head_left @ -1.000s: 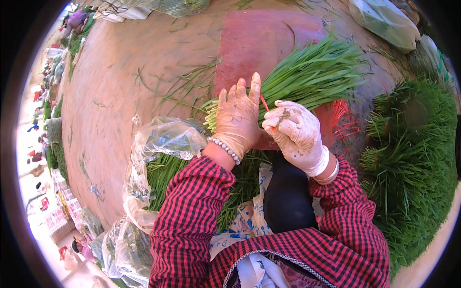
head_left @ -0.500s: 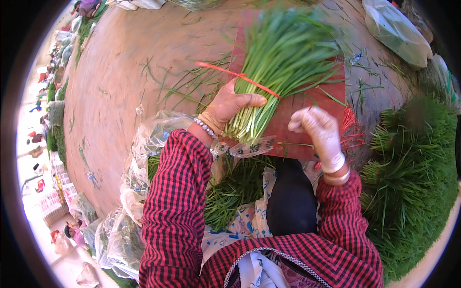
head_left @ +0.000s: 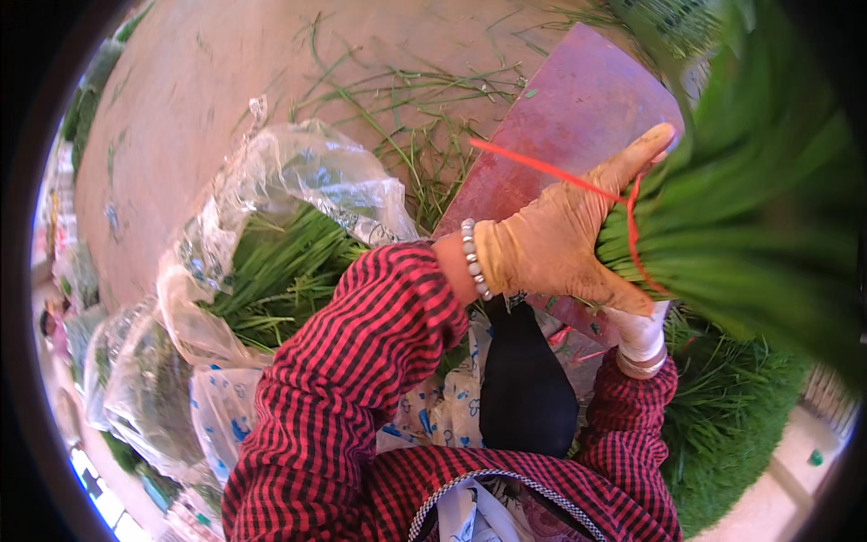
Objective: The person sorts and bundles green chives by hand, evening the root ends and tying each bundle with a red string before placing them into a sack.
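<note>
A large bunch of garlic chives (head_left: 731, 226), tied round with a red band (head_left: 635, 239), stretches off to the right and is blurred at its leafy end. My left hand (head_left: 569, 235), in a stained tan glove with a beaded bracelet at the wrist, grips the bunch near its cut end, thumb and fingers around the stems. One loose end of the band sticks out leftward across the back of that hand. Below it, my right hand (head_left: 639, 332) in a white glove is mostly covered by the left hand and the bunch. Its fingers are hidden.
A reddish board (head_left: 569, 99) lies in front of me, with loose chive leaves (head_left: 415, 163) scattered on the ground beside it. On my left sits an opened clear plastic bag (head_left: 316, 172) of loose chives (head_left: 289, 266). More piled chives (head_left: 731, 443) are at the right.
The bunch has swung from above the board to the right and come closer. My left hand moved right with it; my right hand, apart before, is now beneath the left.
</note>
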`<act>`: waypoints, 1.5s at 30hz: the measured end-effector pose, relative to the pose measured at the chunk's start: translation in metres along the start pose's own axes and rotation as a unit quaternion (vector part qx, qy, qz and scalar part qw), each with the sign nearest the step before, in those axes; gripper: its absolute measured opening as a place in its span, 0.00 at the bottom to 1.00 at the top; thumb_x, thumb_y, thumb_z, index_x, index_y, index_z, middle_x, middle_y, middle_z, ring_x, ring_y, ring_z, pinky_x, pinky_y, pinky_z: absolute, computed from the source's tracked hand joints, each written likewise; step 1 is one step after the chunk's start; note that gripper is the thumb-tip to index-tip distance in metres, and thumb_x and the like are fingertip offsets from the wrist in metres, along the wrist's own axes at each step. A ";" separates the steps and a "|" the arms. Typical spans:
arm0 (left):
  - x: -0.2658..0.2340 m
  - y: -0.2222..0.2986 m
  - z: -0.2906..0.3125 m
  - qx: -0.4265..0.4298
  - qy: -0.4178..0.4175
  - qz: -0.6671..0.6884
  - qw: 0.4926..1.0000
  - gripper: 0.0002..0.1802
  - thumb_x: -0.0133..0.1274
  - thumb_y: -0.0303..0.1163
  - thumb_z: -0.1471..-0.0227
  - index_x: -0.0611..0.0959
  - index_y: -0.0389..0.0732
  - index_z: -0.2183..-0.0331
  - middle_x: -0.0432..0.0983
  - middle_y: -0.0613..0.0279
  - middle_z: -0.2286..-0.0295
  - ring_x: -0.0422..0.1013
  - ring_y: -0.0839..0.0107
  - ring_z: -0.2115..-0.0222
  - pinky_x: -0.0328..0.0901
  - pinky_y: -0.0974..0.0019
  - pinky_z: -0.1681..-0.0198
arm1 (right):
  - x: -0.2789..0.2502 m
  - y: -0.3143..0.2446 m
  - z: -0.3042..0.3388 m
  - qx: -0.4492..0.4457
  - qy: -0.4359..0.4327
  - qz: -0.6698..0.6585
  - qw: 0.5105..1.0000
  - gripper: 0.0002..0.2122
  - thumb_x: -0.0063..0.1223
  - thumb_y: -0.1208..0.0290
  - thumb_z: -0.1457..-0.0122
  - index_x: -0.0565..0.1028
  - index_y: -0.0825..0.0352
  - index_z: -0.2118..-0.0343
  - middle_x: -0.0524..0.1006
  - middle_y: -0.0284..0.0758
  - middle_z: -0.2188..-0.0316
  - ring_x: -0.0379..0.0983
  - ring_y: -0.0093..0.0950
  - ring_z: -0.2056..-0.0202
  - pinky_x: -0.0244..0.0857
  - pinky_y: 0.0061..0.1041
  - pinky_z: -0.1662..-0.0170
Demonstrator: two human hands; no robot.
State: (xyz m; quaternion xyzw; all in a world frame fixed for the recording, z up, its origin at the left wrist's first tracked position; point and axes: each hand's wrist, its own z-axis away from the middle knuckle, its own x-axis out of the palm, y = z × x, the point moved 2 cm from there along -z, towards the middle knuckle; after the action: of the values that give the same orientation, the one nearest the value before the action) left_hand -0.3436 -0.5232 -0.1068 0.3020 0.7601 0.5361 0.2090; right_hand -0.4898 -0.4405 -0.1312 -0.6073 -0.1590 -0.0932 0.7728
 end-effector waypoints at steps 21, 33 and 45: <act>-0.014 0.018 0.046 -0.115 0.065 -0.659 0.740 0.45 0.61 0.50 0.56 0.68 0.42 0.39 0.74 0.55 0.63 0.71 0.57 0.56 0.56 0.47 0.40 | 0.005 0.060 0.052 0.053 0.018 0.169 0.984 0.14 0.59 0.72 0.38 0.76 0.73 0.52 0.81 0.32 0.68 0.76 0.21 0.63 0.70 0.23 0.55; 0.012 0.017 0.083 -0.181 0.082 -0.543 0.816 0.69 0.73 0.44 0.67 0.49 0.34 0.33 0.68 0.50 0.50 0.66 0.53 0.48 0.55 0.49 0.38 | 0.003 0.052 0.034 -0.116 0.099 0.202 0.967 0.06 0.58 0.75 0.38 0.81 0.68 0.59 0.79 0.32 0.76 0.73 0.17 0.79 0.68 0.18 0.73; -0.025 0.035 0.047 -0.265 0.077 -0.509 0.816 0.18 0.67 0.46 0.53 0.87 0.44 0.65 0.81 0.60 0.68 0.78 0.65 0.66 0.69 0.62 0.62 | -0.016 0.064 0.037 0.007 0.074 0.068 0.995 0.13 0.51 0.65 0.31 0.77 0.69 0.69 0.77 0.29 0.78 0.72 0.15 0.79 0.66 0.16 0.75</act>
State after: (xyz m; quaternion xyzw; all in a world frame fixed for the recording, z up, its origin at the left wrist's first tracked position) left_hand -0.2870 -0.4995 -0.0902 -0.2372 0.6477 0.5556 0.4643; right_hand -0.4881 -0.3895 -0.1876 -0.6025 -0.0602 -0.0843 0.7913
